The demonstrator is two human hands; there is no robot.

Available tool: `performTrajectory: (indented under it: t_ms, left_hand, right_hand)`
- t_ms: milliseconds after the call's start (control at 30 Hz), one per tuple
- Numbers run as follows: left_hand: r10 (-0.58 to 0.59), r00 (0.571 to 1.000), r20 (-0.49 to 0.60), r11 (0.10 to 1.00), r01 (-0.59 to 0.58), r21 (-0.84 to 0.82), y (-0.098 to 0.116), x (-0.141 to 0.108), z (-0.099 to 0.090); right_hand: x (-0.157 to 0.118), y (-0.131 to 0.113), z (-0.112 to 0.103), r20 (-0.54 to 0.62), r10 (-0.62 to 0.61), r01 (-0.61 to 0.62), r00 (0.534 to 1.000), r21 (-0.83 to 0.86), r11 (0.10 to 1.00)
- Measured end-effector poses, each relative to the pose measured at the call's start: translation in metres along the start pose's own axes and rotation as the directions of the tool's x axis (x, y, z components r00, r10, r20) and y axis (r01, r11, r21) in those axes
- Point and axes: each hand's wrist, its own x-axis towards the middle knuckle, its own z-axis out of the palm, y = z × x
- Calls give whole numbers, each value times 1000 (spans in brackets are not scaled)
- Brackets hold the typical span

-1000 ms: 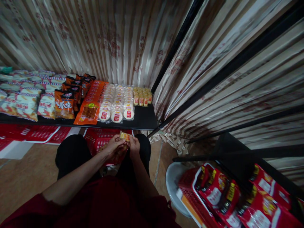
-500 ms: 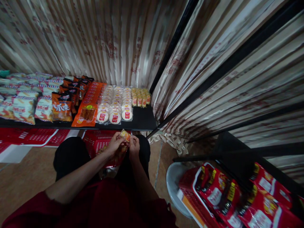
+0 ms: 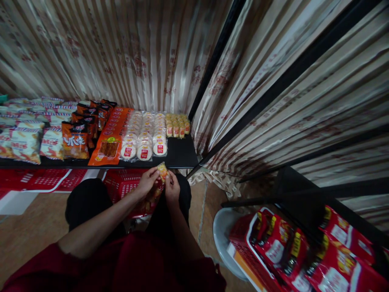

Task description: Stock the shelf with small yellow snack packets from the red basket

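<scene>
Between my two hands, just in front of the shelf's edge, is a small yellow wrapped snack. My left hand pinches it from the left, and my right hand grips its right side. Below them, between my knees, a red basket holds more of the yellow packets, partly hidden by my forearm. On the black shelf stand several rows of similar small yellow snacks. Left of these lie rows of round white crackers in clear wrappers.
Further left on the shelf are an orange flat pack, orange-black bags and white bags. At lower right, red bags fill a red basket beside a pale stool. Black poles cross before the striped curtain.
The snack in my hands has turned from lying sideways to more upright. My hands stay nearly in place, and the view has shifted slightly.
</scene>
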Motion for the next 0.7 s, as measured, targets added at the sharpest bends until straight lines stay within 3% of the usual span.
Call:
performTrajectory:
  t_ms: [500,700]
  left_hand:
    - [-15,1000,25,999,14,33,-1,17,11]
    - [-55,998,18,998,55,13,4,23,17]
  right_hand:
    - [10,-4,-8,18,0,0,1000,19,1000]
    - [17,-4,-11,49,62,-66,997,80,995]
